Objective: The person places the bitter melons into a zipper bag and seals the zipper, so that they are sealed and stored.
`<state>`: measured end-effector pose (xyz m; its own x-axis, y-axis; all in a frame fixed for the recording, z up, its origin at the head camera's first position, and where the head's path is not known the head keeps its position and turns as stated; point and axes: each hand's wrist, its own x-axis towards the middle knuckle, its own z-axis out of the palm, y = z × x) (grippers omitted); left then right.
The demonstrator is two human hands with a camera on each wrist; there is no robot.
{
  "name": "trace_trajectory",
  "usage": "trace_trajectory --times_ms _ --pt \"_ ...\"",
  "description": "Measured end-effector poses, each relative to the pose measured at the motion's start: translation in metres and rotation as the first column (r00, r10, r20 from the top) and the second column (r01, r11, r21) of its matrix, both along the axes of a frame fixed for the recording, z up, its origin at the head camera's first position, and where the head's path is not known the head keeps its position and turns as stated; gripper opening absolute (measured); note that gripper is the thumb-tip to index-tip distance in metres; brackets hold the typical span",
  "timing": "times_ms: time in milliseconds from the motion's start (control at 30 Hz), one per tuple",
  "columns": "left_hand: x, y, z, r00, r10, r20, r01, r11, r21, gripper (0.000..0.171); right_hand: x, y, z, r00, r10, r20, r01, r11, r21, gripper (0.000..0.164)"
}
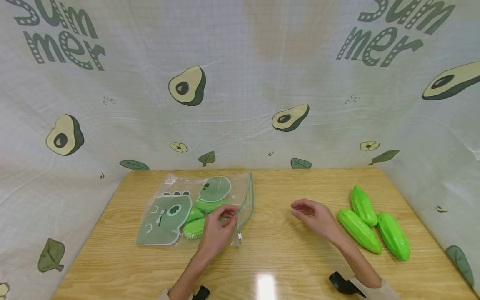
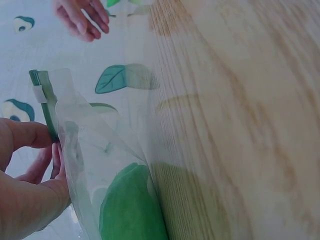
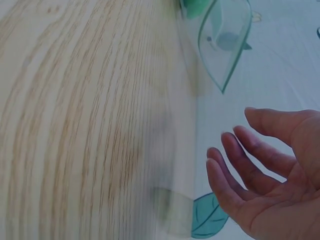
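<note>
A clear zip bag [image 1: 225, 212] printed with green cartoon shapes lies left of centre on the table. Several bright green, elongated, ridged fruits [image 1: 194, 228] are inside it. My left hand [image 1: 219, 229] pinches the bag's green zip edge between thumb and fingers, lifting it so the mouth gapes, as the right wrist view also shows. One fruit [image 2: 132, 205] shows through the plastic in the left wrist view. My right hand [image 1: 315, 216] hovers over the table between the bag and the loose fruits, fingers loosely bent, holding nothing.
Three more green fruits [image 1: 360, 231] lie close together at the table's right side. The wooden table [image 1: 277, 258] ends at the back against a pale cloth [image 1: 240, 137] printed with avocados and leaves, which also hangs on both sides. A white slider [image 1: 240, 236] sits at the zip's near end.
</note>
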<state>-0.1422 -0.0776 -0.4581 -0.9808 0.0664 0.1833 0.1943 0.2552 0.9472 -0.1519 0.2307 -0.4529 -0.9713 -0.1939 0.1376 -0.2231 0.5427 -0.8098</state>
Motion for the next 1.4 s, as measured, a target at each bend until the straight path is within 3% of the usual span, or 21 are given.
trace_trajectory --times_ms 467,733,1033,1400 --pt "-0.001 -0.001 -0.004 1.0 -0.003 0.005 0.003 1.0 0.007 0.016 0.01 0.019 0.005 0.996 -0.057 -0.073 0.061 0.997 0.049 0.022" --pt "-0.002 -0.001 -0.004 1.0 -0.008 0.008 0.008 1.0 0.006 0.015 0.017 0.031 0.008 0.982 -0.098 -0.164 0.119 0.985 0.122 0.022" --pt "-0.003 0.0 -0.003 1.0 -0.005 0.007 0.005 1.0 0.001 0.015 0.017 0.051 0.007 0.983 -0.12 -0.137 0.144 0.972 0.187 0.027" --pt "-0.003 -0.001 -0.003 1.0 -0.003 0.002 0.003 1.0 0.01 0.015 0.019 0.064 0.007 0.944 -0.143 -0.297 0.22 0.944 0.247 0.025"
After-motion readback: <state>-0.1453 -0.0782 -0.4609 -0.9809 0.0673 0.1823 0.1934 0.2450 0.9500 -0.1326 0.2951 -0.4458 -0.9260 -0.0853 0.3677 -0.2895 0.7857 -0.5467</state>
